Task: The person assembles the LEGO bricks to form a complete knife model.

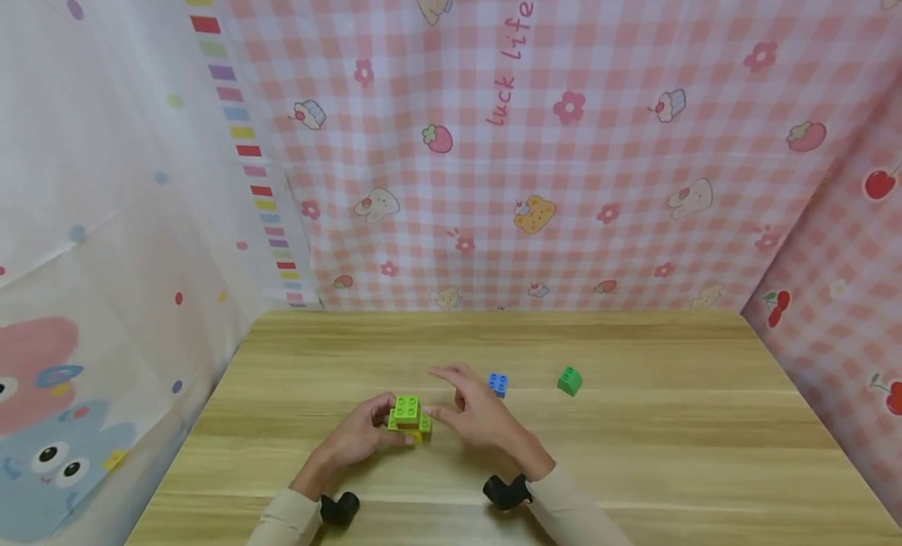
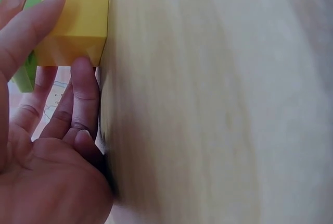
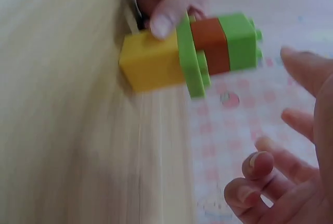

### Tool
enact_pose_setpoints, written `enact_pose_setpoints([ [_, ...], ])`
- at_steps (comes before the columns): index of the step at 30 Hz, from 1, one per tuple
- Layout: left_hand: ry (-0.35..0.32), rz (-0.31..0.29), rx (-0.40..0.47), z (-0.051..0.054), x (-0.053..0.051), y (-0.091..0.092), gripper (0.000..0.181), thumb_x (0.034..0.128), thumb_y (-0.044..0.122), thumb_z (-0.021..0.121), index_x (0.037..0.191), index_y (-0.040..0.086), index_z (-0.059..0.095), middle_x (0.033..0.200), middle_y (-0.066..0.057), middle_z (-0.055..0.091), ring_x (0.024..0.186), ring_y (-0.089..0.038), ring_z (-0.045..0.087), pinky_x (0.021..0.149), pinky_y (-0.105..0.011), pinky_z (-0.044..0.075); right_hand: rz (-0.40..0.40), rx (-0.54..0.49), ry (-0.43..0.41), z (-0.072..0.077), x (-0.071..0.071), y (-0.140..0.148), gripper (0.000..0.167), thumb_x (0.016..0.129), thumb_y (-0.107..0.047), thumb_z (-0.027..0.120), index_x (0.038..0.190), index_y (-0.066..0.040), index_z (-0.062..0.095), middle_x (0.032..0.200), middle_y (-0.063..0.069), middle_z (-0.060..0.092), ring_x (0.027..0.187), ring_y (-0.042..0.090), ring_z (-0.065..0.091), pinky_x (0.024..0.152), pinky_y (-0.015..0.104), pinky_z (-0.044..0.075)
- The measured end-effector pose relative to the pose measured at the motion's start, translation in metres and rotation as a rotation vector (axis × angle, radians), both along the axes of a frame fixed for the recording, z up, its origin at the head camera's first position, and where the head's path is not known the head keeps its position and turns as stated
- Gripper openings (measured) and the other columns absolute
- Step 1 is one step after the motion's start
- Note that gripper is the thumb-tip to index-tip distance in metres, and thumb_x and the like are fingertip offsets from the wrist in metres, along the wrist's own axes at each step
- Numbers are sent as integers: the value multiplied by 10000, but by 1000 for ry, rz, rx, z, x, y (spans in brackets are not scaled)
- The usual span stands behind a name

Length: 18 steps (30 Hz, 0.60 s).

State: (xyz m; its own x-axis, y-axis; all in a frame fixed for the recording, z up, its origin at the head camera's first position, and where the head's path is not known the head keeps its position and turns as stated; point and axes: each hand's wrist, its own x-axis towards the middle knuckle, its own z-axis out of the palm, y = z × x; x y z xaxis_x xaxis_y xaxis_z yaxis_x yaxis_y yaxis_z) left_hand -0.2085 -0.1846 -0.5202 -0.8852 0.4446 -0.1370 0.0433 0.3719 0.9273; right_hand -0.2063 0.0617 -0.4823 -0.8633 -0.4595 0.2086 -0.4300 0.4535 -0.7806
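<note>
Wood-grain table [image 1: 655,444]: likely mid-stacking, gripping yellow-green-brown plastic tower [image 1: 407,407] with left hand [image 1: 359,432], right hand [image 1: 483,413] unclenched; next, perhaps two-o'clock blue plastic brick [image 1: 499,385].

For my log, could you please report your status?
Left hand grips yellow, brown and green plastic brick stack; right hand empty, beside it; no visible obstruction.

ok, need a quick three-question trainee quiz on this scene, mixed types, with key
1. Which hand grips the stack?
2. True or false: in the head view, the green brick on the table lies to the right of the blue brick.
3. Fill in: the stack's bottom brick is ____.

Key:
1. The left hand.
2. True.
3. Yellow.
</note>
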Motion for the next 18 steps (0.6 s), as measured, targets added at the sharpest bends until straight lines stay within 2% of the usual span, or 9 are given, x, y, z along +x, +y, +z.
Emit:
enact_pose_setpoints([
  [3, -4, 3, 2, 0, 0, 0, 366, 792, 187, 832, 1058, 88, 601, 1039, -42, 681, 982, -209, 614, 887, -377, 424, -88, -54, 0, -3, -4, 14, 565, 927, -247, 714, 1444, -180, 496, 1373, 35, 490, 644, 71, 442, 566, 227, 416],
  [9, -10, 2, 7, -1, -1, 0, 366, 789, 194, 835, 1044, 85, 596, 1052, -39, 686, 994, -214, 614, 893, -371, 427, -251, -132, -3, -13, -14, 41, 540, 896, -150, 746, 1396, -110, 545, 1334, 126, 509, 645, 102, 448, 560, 219, 400],
  [14, -18, 2, 24, -2, -1, 0, 369, 790, 183, 834, 1053, 81, 596, 1059, -43, 687, 999, -219, 619, 887, -362, 437, -323, -172, -60, -25, -21, 58, 532, 903, -136, 734, 1396, -86, 540, 1339, 160, 489, 649, 135, 436, 546, 220, 373],
  [18, -23, 5, 26, -2, -1, 0, 373, 787, 188, 838, 1051, 80, 597, 1058, -45, 686, 996, -219, 616, 891, -372, 427, -357, -161, -112, -34, -24, 67, 563, 899, -180, 742, 1410, -90, 525, 1354, 152, 483, 671, 140, 443, 555, 229, 379],
])
